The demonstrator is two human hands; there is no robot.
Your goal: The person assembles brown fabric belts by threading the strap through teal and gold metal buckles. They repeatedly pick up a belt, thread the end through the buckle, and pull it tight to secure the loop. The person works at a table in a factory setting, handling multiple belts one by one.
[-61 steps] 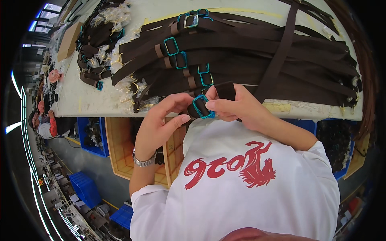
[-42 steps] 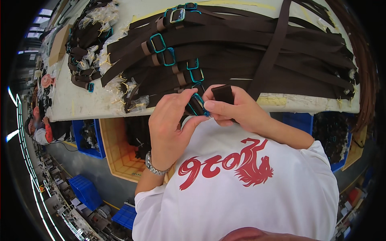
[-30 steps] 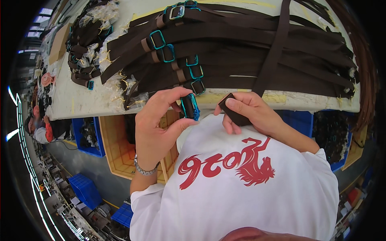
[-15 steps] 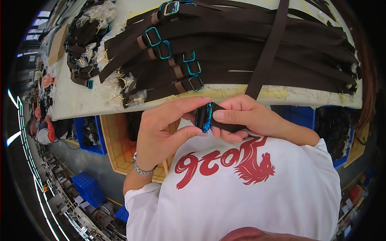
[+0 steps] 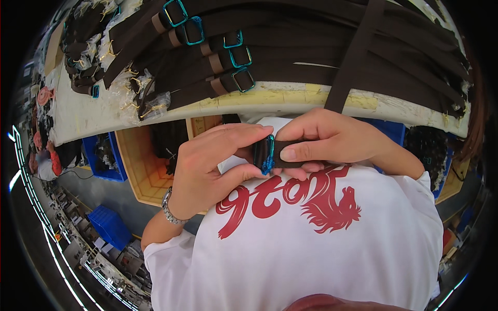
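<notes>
free: strip of table (image 5: 290, 94) just beyond hands (image 5: 199, 161) | blocks: 1 crossing strap (image 5: 353, 62), piled straps (image 5: 301, 37), plastic wrap (image 5: 160, 102) at left

White short-sleeved shirt (image 5: 290, 259) with red horse print (image 5: 338, 220), silver metal-link wristband (image 5: 167, 207).

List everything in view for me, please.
table: one, white, top
held buckle: one, blue, centre
held strap: one, brown, right of buckle
laid buckles: at least six, teal, on table
laid straps: many, brown, on table
wrapping: several, clear, table's left
crates: several, tan, below table
bins: several, blue, lower down
co-worker: one, red-sleeved, far left
shirt: one, white, lower centre
watch: one, silver, left wrist
left hand: one, bare, at buckle
right hand: one, bare, at strap
</notes>
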